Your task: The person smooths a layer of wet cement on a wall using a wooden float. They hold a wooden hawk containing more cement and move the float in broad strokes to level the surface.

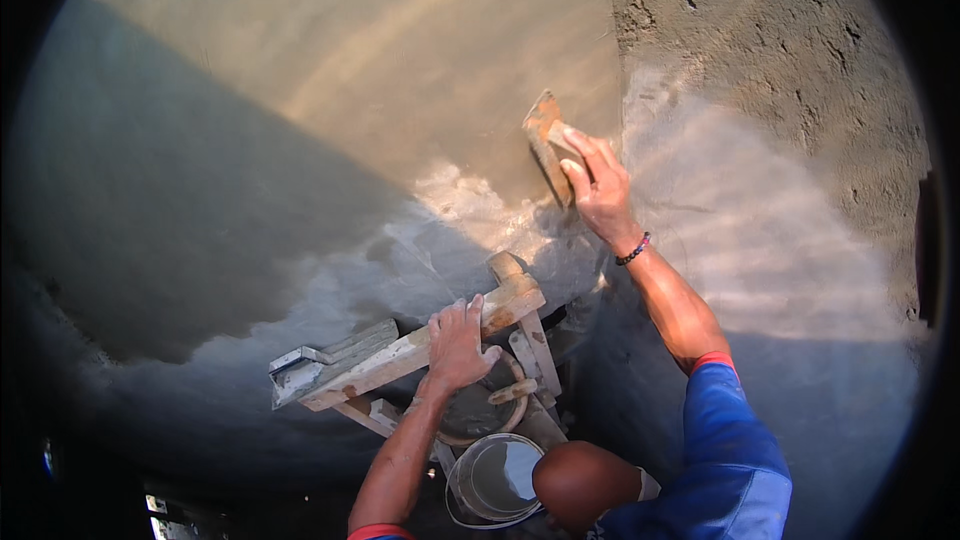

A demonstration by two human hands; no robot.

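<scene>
My right hand [603, 190] is closed around the handle of a plastering trowel [545, 135], whose narrow, rust-stained edge shows. The trowel lies against a grey plastered wall [450, 70], close to a vertical line between smooth and rougher plaster. A pale wet patch [470, 205] glistens below and left of the trowel. Lower down, my left hand [458, 345] rests on the top beam of a wooden trestle [375, 370], fingers laid across the wood and thumb apart.
Under the beam sits a round basin [515, 370] of grey mix with a wooden-handled tool [513, 392] across its rim. A bucket [455, 490] holding grey liquid stands nearer my knee [580, 480]. A metal-ended tool [300, 360] lies on the trestle's left. Rough plaster [780, 50] covers the upper right.
</scene>
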